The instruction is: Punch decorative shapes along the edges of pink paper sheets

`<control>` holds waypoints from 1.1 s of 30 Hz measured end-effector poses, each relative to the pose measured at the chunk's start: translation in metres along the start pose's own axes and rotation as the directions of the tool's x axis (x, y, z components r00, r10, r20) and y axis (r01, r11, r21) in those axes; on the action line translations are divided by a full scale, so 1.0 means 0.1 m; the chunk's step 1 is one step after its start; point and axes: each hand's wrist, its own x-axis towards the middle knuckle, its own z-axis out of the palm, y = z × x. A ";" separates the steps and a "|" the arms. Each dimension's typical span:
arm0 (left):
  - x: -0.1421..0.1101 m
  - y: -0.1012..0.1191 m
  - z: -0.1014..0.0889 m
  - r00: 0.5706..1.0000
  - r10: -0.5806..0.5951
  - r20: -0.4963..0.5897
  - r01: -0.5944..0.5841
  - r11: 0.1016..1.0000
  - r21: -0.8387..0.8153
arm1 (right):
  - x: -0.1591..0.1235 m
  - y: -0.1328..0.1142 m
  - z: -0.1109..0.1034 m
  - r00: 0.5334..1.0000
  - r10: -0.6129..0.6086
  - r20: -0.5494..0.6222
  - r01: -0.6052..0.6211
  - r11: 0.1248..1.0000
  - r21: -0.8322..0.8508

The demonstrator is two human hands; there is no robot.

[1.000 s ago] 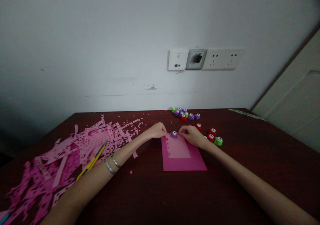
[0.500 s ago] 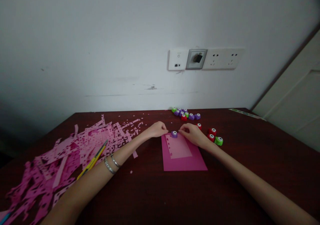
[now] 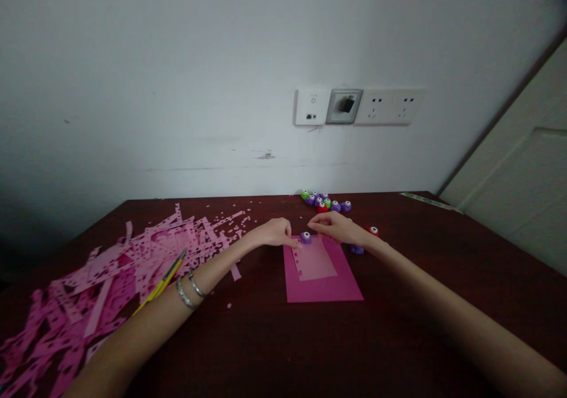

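Note:
A magenta sheet lies on the table with a smaller light pink paper on it. Small cutouts run down the light paper's left side. At its top edge sits a purple craft punch with a white-and-dark round top. My left hand has its fingers curled and its thumb on the paper's upper left edge, close to the punch. Just right of and above the punch, my right hand has its fingertips pinched together. Whether anything is between those fingertips cannot be seen.
Punched pink paper scraps are heaped at left, with a yellow-handled cutter on them. Several craft punches cluster at the back. A red punch and another purple punch show around my right forearm.
My left thumb has moved right onto the light pink paper. My right hand has shifted up and left, nearer the punch. The view has shifted slightly.

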 end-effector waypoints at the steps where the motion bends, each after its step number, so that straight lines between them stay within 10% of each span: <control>1: 0.00 0.01 0.02 1.000 -0.004 0.019 0.003 1.000 0.023 | 0.02 0.01 0.00 1.000 -0.018 0.018 0.018 1.000 -0.006; 25: 0.10 -0.03 0.10 1.000 0.009 0.009 -0.010 0.993 0.117 | 0.07 0.05 0.13 0.996 -0.009 0.090 0.006 0.999 0.040; 29: 0.11 -0.03 0.04 0.994 0.012 -0.111 -0.013 1.000 -0.010 | 0.08 0.03 0.06 0.998 0.050 -0.042 -0.052 0.997 -0.054; 33: 0.17 0.01 -0.07 0.967 0.026 -0.253 -0.046 0.997 -0.070 | 0.09 0.02 -0.03 0.984 0.140 0.107 -0.137 0.990 -0.033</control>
